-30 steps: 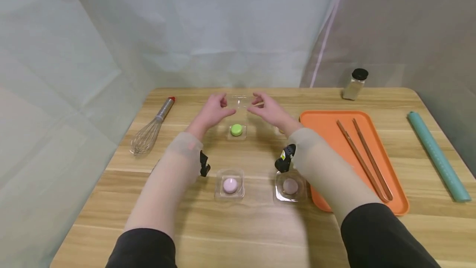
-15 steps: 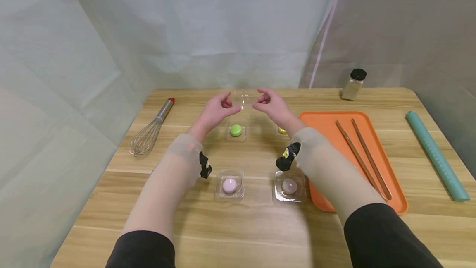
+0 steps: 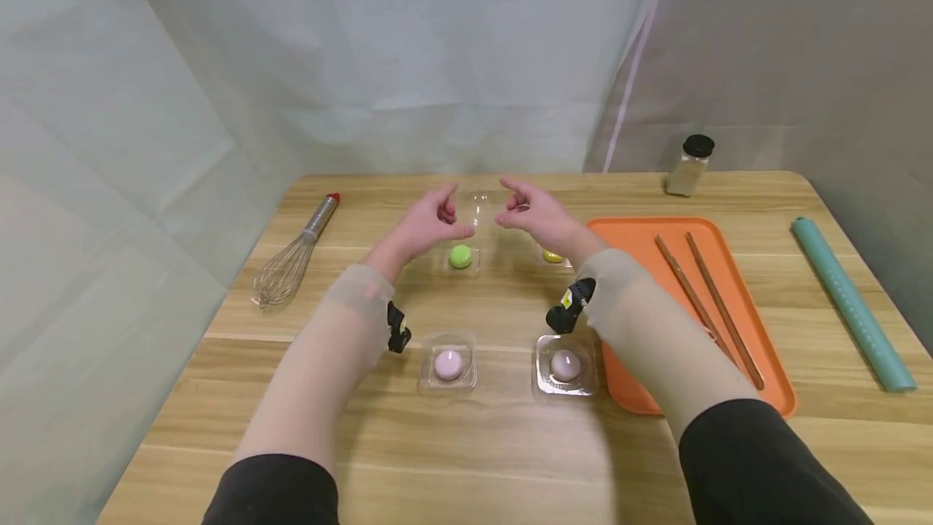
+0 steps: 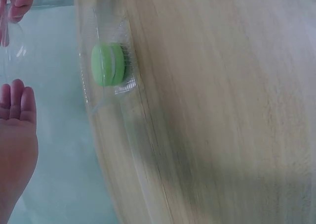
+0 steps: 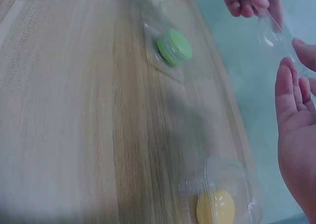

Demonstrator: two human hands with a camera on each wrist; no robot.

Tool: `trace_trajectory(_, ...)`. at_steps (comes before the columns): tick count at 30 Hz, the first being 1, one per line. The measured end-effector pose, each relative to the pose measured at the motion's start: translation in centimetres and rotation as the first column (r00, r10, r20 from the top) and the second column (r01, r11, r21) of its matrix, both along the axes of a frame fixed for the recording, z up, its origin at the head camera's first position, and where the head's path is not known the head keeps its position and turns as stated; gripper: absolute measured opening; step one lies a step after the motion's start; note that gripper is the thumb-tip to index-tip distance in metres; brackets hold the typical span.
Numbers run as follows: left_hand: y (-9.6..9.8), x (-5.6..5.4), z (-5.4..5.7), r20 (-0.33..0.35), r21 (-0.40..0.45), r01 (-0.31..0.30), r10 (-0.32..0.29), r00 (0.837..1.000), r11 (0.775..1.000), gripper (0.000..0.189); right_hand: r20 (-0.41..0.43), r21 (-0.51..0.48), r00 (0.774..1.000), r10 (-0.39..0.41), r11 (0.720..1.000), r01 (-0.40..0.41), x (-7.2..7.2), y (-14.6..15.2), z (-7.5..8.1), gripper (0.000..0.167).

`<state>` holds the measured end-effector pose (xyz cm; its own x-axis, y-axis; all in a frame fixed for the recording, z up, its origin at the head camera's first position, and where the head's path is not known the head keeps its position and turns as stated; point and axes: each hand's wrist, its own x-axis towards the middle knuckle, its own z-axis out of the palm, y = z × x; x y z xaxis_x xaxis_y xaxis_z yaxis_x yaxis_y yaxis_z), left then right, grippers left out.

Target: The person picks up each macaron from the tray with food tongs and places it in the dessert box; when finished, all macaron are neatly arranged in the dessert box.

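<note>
In the head view my left hand (image 3: 423, 225) and right hand (image 3: 543, 217) face each other near the table's far edge. Between them they hold a domed clear plastic lid (image 3: 479, 205), fingers and thumbs at its opposite sides. The right wrist view shows the lid (image 5: 271, 38) raised, its outline faint. Just nearer than the hands, a green macaron (image 3: 460, 256) sits in a clear plastic box, also seen in the left wrist view (image 4: 108, 65). A yellow macaron (image 3: 552, 256) in another clear box (image 5: 244, 184) lies beside my right wrist, partly covered by it.
Two pale pink macarons (image 3: 448, 364) in clear boxes (image 3: 539, 379) stand in front. An orange tray (image 3: 619, 225) with brown chopsticks (image 3: 722, 306) lies right, a teal roll (image 3: 853, 306) beyond it. A whisk (image 3: 295, 253) is left; a black-capped jar (image 3: 688, 167) stands back right.
Both hands have shifted slightly right and a little nearer with the clear lid between them. The yellow macaron shows more beside the right wrist. The boxes on the table stay put.
</note>
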<state>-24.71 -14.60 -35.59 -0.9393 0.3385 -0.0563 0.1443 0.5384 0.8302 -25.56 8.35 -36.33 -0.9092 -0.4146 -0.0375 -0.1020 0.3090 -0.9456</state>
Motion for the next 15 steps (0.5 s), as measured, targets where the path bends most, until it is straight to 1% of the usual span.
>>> trace_trajectory(3, 0.02, 0.09, -0.14, -0.028, 0.009, 0.008, -0.008, 1.000, 1.000, 0.095, 0.003, -0.029, 1.000, 0.009, 1.000, -0.009, 0.01, 0.03, -0.09, 0.074)
trace_trajectory(5, 0.06, 0.11, -0.28, -0.051, 0.004, 0.012, -0.012, 0.999, 1.000, 0.096, 0.019, -0.069, 1.000, 0.011, 0.998, -0.009, 0.10, 0.06, -0.15, 0.072)
trace_trajectory(9, 0.15, 0.18, -0.46, -0.101, -0.049, 0.016, -0.021, 0.995, 0.999, 0.098, 0.055, -0.140, 0.998, 0.022, 0.990, -0.014, 0.25, 0.02, -0.26, 0.073)
trace_trajectory(11, 0.16, 0.26, -0.46, -0.120, -0.070, 0.020, -0.029, 0.992, 0.997, 0.098, 0.064, -0.159, 0.997, 0.031, 0.987, -0.020, 0.26, -0.07, -0.28, 0.073)
trace_trajectory(13, 0.12, 0.36, -0.42, -0.141, -0.087, 0.026, -0.038, 0.989, 0.996, 0.098, 0.098, -0.214, 0.994, 0.043, 0.977, -0.021, 0.25, -0.23, -0.27, 0.070)
trace_trajectory(15, 0.07, 0.45, -0.37, -0.167, -0.095, 0.023, -0.039, 0.985, 0.995, 0.097, 0.144, -0.281, 0.988, 0.055, 0.960, -0.012, 0.26, -0.38, -0.22, 0.065)
